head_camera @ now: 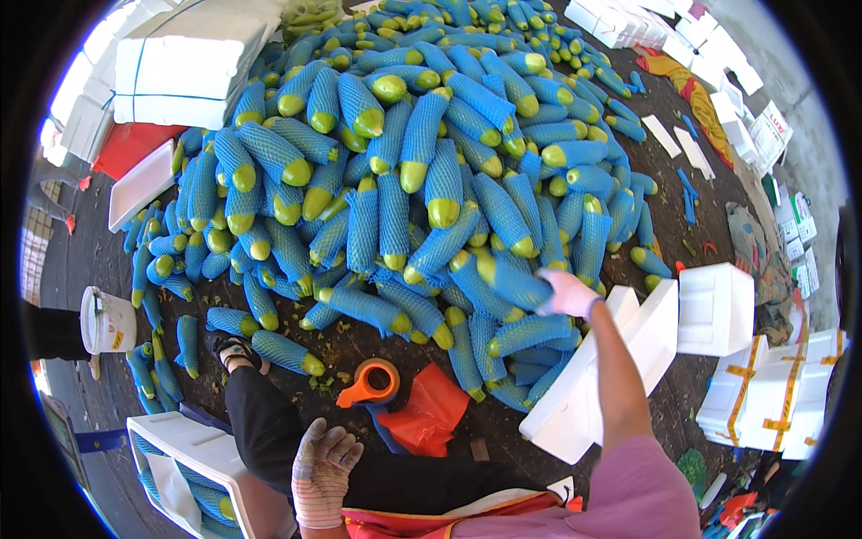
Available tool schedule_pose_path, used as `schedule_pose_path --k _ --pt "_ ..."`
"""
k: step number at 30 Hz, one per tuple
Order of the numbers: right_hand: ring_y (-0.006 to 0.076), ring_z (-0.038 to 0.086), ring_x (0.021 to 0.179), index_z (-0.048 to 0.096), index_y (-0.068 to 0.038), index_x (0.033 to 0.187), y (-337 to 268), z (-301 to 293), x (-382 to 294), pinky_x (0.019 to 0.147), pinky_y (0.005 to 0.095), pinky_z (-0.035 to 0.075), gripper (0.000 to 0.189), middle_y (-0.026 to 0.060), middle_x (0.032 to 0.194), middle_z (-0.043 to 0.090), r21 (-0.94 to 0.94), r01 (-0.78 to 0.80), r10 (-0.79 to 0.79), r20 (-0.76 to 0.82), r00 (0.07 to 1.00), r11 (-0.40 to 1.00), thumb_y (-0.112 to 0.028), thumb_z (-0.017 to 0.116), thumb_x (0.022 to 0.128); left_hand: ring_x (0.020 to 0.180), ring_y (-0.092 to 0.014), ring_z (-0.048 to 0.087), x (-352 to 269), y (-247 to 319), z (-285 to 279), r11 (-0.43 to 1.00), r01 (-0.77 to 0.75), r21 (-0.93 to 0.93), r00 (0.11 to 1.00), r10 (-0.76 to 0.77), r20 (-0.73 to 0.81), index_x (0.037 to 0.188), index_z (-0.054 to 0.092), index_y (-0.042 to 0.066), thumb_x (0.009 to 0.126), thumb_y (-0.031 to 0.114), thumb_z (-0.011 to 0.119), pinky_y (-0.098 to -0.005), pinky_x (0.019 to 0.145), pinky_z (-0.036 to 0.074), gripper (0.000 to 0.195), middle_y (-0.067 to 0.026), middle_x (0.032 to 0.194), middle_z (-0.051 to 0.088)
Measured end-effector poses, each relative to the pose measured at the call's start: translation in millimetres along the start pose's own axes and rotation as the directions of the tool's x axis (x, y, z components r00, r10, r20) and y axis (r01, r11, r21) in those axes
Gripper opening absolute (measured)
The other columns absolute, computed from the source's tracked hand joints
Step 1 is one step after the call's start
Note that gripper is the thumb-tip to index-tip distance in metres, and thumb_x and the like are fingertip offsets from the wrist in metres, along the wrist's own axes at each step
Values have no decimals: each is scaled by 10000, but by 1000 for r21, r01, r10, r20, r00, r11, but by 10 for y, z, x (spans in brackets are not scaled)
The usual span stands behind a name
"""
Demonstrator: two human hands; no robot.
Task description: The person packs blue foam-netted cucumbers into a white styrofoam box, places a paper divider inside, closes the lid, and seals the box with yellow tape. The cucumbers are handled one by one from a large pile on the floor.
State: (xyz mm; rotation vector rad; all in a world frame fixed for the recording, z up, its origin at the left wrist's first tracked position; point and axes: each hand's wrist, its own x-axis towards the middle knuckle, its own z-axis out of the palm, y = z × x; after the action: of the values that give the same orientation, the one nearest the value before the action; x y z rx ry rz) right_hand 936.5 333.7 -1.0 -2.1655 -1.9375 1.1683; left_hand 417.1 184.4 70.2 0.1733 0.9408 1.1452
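Note:
A large heap of green gourd-like vegetables in blue foam netting [384,222] fills the middle of the view. My right hand [569,293], in a pale glove, grips the end of one netted vegetable [515,279] at the heap's right front. Low in the view, my left hand [328,465], in a striped glove with grey fingers, is raised, its fingers apart, holding nothing. Ahead of it lie an orange tape dispenser [372,383] and a red plastic sheet [427,407]. At the lower left, a white foam box [232,471] holds netted vegetables and a white sheet.
Long white foam pieces [579,397] lean beneath my right forearm, beside an upturned foam box [715,308]. Taped foam boxes [768,397] stand at the right. A white bucket [111,320] and a strapped foam box [178,81] are at the left. Another person's legs [54,185] show at the far left.

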Motion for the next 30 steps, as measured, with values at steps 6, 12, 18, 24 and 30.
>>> schedule_pose_path --k 6,12,18,24,30 --pt "365 630 1233 657 -52 1326 183 -515 1173 1058 419 485 497 211 1299 678 146 -84 155 -586 796 986 -305 708 902 1166 -324 664 36 -12 -25 1000 -16 22 1000 17 -26 1424 538 34 1032 332 598 -521 1035 520 496 -181 1248 676" --pt "293 632 1181 601 15 1378 901 -561 2268 1052 422 480 668 157 1341 654 577 -185 420 -305 855 796 -392 754 871 1179 -285 657 132 -107 -148 995 -14 -98 997 22 74 1469 467 -28 1040 291 581 -433 1088 484 547 -161 1297 649" --pt "267 570 1262 487 25 1465 684 -214 1796 1119 429 421 737 120 1444 570 701 335 131 -522 843 630 -351 760 893 1212 -224 635 -50 -91 -100 995 -96 -38 995 96 20 1501 472 31 1070 328 561 -366 1063 497 531 -114 1301 653" --pt "275 528 1313 464 20 1487 -398 -294 437 1145 431 385 759 123 1485 534 812 528 454 -579 677 248 -423 709 921 1177 -200 639 -838 205 -248 978 -204 45 979 204 3 1493 477 14 1060 371 576 -367 1068 492 570 -123 1315 638" --pt "269 568 1229 521 -31 1435 -2314 529 21 1106 423 417 742 125 1341 604 946 235 -184 -196 963 224 -552 665 927 1176 -199 652 -1840 244 -1113 939 -329 98 852 340 -397 1474 504 38 1074 319 556 -336 1026 508 492 -105 1290 668"
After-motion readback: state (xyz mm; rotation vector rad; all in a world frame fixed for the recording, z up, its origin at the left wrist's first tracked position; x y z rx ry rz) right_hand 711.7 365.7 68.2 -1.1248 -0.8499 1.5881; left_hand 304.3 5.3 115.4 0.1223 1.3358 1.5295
